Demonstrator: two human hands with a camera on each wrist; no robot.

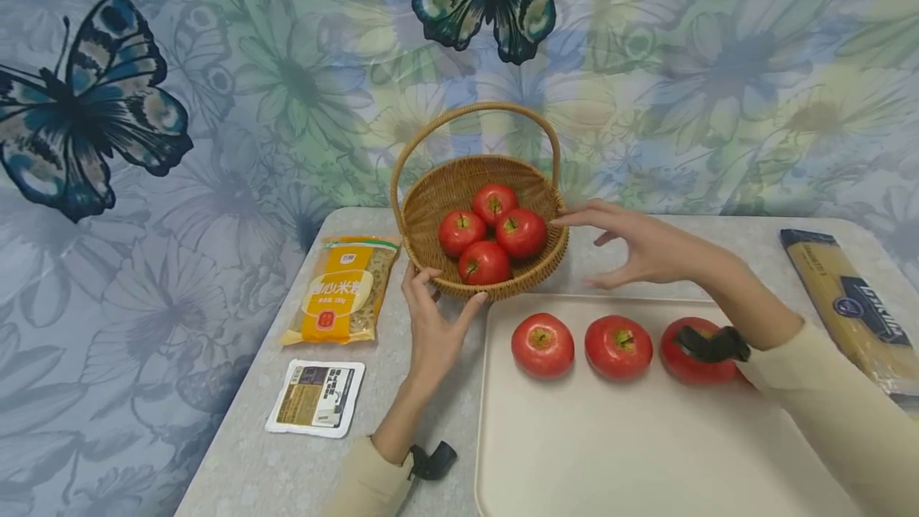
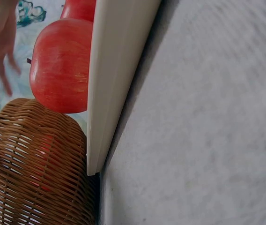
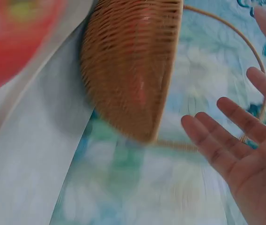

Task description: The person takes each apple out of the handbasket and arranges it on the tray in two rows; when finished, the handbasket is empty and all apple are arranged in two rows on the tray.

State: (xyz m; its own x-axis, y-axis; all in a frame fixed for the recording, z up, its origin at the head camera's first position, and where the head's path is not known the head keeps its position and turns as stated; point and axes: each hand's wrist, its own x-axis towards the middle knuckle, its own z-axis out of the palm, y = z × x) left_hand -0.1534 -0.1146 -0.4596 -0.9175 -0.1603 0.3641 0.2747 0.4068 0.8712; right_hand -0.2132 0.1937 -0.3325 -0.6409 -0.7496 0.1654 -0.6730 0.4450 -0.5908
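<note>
A wicker basket (image 1: 459,182) with an arched handle tilts its mouth forward, and several red apples (image 1: 484,262) lie inside. My left hand (image 1: 434,325) grips its front left rim, the thumb on the front edge and the fingers round the left side. In the left wrist view, the thumb shows on the wicker at the left edge. At the basket's right rim, my right hand (image 1: 639,242) is spread with nothing in it; its index fingertip overlaps the rim. The right wrist view shows these fingers apart and the palm bare, beside the basket's wall (image 3: 128,70).
A cream tray (image 1: 610,437) in front holds a row of red apples (image 1: 617,347), partly covered by my right wrist. At left lie a yellow food bag (image 1: 341,290) and a flat white-edged packet (image 1: 316,397). A spaghetti pack (image 1: 847,301) lies far right. Butterfly-printed cloth (image 1: 287,102) hangs behind.
</note>
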